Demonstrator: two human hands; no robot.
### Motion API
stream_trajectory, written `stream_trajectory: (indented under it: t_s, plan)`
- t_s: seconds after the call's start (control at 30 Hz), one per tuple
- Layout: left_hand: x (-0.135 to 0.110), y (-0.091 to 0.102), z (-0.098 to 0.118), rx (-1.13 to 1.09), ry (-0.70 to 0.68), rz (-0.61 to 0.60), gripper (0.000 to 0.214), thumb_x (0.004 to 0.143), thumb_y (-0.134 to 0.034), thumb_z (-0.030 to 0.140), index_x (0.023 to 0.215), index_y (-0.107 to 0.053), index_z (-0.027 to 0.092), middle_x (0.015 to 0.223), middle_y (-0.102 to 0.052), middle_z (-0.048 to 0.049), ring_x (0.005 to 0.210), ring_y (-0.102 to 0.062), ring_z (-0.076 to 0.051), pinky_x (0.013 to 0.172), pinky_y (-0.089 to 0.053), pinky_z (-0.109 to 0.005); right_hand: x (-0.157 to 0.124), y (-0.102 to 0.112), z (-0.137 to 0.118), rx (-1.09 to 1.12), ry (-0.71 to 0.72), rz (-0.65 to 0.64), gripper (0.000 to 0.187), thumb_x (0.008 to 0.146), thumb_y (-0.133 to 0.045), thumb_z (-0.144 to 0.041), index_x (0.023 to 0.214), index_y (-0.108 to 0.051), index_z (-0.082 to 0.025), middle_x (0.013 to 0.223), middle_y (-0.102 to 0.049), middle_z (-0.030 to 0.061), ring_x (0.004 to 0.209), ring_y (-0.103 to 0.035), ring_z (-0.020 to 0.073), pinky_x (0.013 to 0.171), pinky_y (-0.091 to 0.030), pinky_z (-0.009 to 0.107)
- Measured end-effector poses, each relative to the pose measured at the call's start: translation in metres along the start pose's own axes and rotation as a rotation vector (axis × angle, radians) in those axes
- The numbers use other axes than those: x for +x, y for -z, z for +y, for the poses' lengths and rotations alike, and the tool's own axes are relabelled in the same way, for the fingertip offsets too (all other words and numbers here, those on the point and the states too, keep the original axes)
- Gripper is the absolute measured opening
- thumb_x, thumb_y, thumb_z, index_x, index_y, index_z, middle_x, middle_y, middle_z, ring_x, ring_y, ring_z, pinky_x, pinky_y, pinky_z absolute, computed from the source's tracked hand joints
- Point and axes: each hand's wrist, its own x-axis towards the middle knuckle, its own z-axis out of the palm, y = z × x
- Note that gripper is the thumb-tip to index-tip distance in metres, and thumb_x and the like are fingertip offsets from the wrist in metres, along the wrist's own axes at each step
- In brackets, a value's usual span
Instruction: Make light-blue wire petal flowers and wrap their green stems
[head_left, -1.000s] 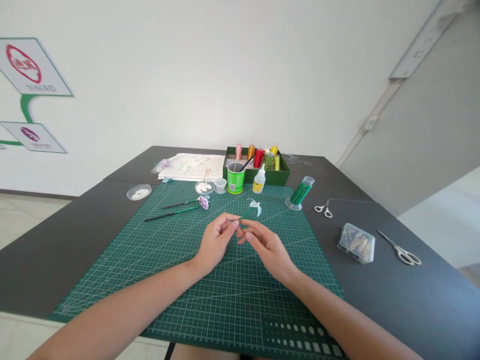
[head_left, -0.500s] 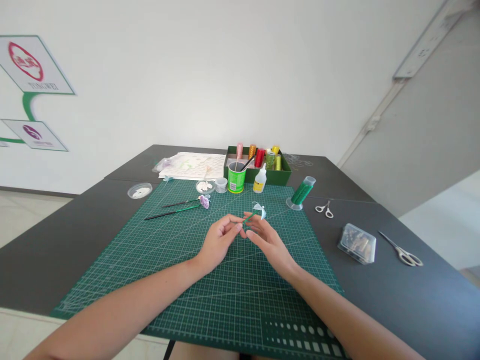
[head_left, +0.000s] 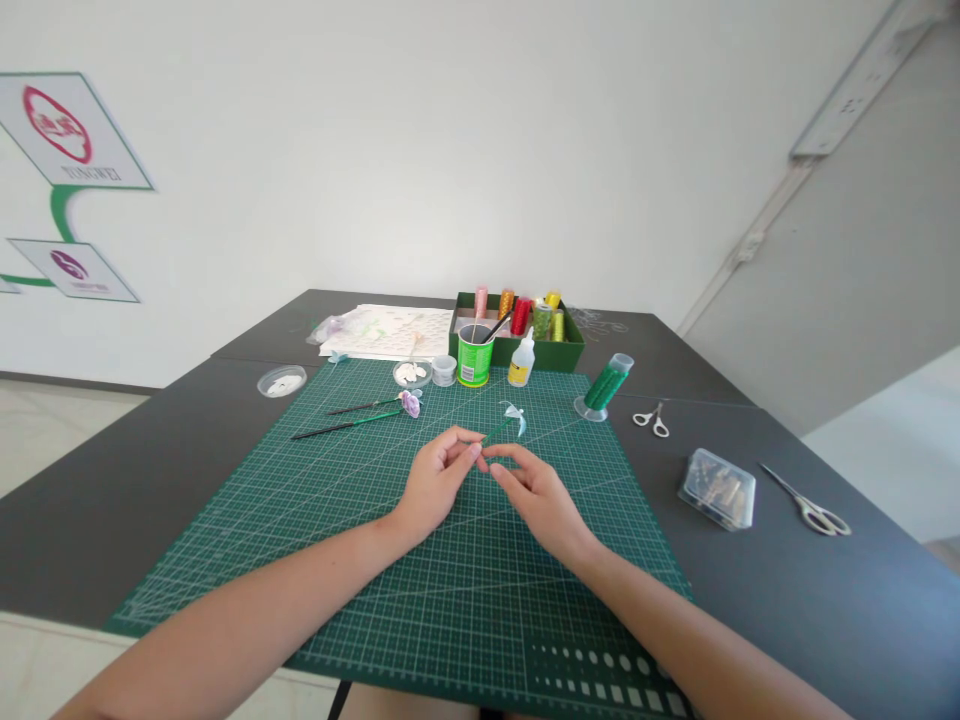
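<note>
Between the thumb and fingers of my left hand (head_left: 441, 478) is the green stem of a small artificial flower (head_left: 514, 412). Its pale blue petals point up and away to the right, above the cutting mat (head_left: 360, 580). Bent fingers of my right hand (head_left: 536, 490) meet the left fingertips near the lower part of the stem. The right thumb and index finger come close together, and anything thin between them is too small to make out. Beyond the hands lie two dark-tipped sticks with green windings, one bearing a purple flower (head_left: 409, 403).
A green thread spool (head_left: 608, 385) stands right of the flower. Behind are a green can (head_left: 474, 358), a glue bottle (head_left: 520, 362) and a box of thread spools (head_left: 566, 352). Small scissors (head_left: 651, 420), a clear plastic case (head_left: 718, 490) and larger scissors (head_left: 814, 510) lie rightward.
My right fingers have drawn back from behind the flower head toward the left fingertips, and now lie near the lower stem. The left hand keeps its pinch; the flower head has shifted slightly left.
</note>
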Motion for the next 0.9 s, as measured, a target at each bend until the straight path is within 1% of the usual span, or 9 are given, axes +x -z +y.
stream_trajectory:
  t_s: [0.07,0.13,0.27,0.4,0.53,0.63,0.7,0.77,0.9]
  plan:
    - [0.001,0.001,0.001,0.012,0.001,-0.004,0.024,0.093,-0.057,0.038,0.102,-0.066,0.017,0.07,-0.069,0.0,0.058,-0.056,-0.013,0.059,-0.04,-0.025,0.0,0.004,-0.001,-0.134,0.059,0.056,0.029,0.094,-0.054,-0.044,0.097,-0.067,-0.019,0.052,-0.031,-0.0079,0.047,-0.022,0.0093,0.046,-0.017,0.026]
    - [0.002,0.002,0.001,0.017,0.012,-0.004,0.025,0.092,-0.057,0.039,0.102,-0.066,0.017,0.07,-0.068,0.0004,0.055,-0.052,-0.012,0.057,-0.038,-0.025,-0.001,0.008,-0.003,-0.229,0.123,0.069,0.028,0.095,-0.052,-0.041,0.091,-0.069,-0.019,0.055,-0.042,-0.0044,0.049,-0.028,0.0101,0.048,-0.021,0.026]
    - [0.005,0.006,-0.002,0.043,0.056,-0.005,0.027,0.091,-0.057,0.041,0.101,-0.065,0.017,0.071,-0.069,0.0001,0.051,-0.046,-0.011,0.053,-0.034,-0.025,-0.007,0.013,-0.011,-0.35,0.231,-0.029,0.028,0.097,-0.052,-0.038,0.095,-0.074,-0.02,0.07,-0.063,0.0005,0.054,-0.041,0.0111,0.054,-0.032,0.026]
    - [0.009,0.008,-0.007,0.086,0.098,-0.037,0.027,0.091,-0.056,0.041,0.1,-0.064,0.017,0.071,-0.069,-0.0008,0.053,-0.048,-0.012,0.055,-0.035,-0.026,-0.016,0.015,-0.021,-0.412,0.291,-0.126,0.033,0.099,-0.048,-0.037,0.095,-0.076,-0.019,0.067,-0.065,-0.0001,0.05,-0.04,0.0095,0.05,-0.031,0.025]
    - [0.009,0.007,-0.01,0.099,0.101,-0.078,0.026,0.091,-0.055,0.041,0.099,-0.063,0.018,0.072,-0.07,-0.0016,0.058,-0.053,-0.014,0.058,-0.038,-0.026,-0.023,0.018,-0.031,-0.391,0.317,-0.14,0.035,0.101,-0.048,-0.038,0.094,-0.077,-0.019,0.065,-0.064,-0.0005,0.048,-0.038,0.0084,0.049,-0.03,0.025]
    - [0.008,0.007,-0.01,0.115,0.086,-0.06,0.025,0.091,-0.055,0.04,0.099,-0.064,0.018,0.072,-0.07,-0.0013,0.058,-0.053,-0.014,0.057,-0.037,-0.026,-0.025,0.022,-0.038,-0.345,0.317,-0.124,0.036,0.101,-0.049,-0.038,0.093,-0.078,-0.019,0.065,-0.063,-0.0003,0.05,-0.039,0.0083,0.05,-0.031,0.024]
    - [0.01,0.01,-0.009,0.137,0.074,-0.003,0.026,0.091,-0.056,0.04,0.1,-0.065,0.017,0.071,-0.07,-0.001,0.053,-0.048,-0.012,0.054,-0.035,-0.025,-0.026,0.026,-0.043,-0.303,0.312,-0.119,0.037,0.1,-0.051,-0.041,0.091,-0.079,-0.019,0.063,-0.059,-0.0004,0.05,-0.038,0.0083,0.05,-0.03,0.025]
    - [0.016,0.016,-0.007,0.14,0.06,0.1,0.028,0.09,-0.057,0.04,0.101,-0.066,0.017,0.07,-0.069,-0.0006,0.048,-0.041,-0.01,0.051,-0.031,-0.025,-0.026,0.035,-0.046,-0.227,0.293,-0.108,0.04,0.098,-0.052,-0.046,0.088,-0.079,-0.019,0.056,-0.05,-0.0019,0.048,-0.032,0.0081,0.048,-0.027,0.025]
    - [0.037,0.044,-0.002,0.011,0.001,0.413,0.028,0.085,-0.063,0.038,0.101,-0.066,0.016,0.073,-0.069,-0.0008,0.049,-0.037,-0.009,0.048,-0.028,-0.023,-0.025,0.065,-0.051,-0.004,0.24,-0.018,0.044,0.093,-0.059,-0.056,0.082,-0.077,-0.018,0.048,-0.028,-0.0061,0.044,-0.02,0.0078,0.044,-0.017,0.026]
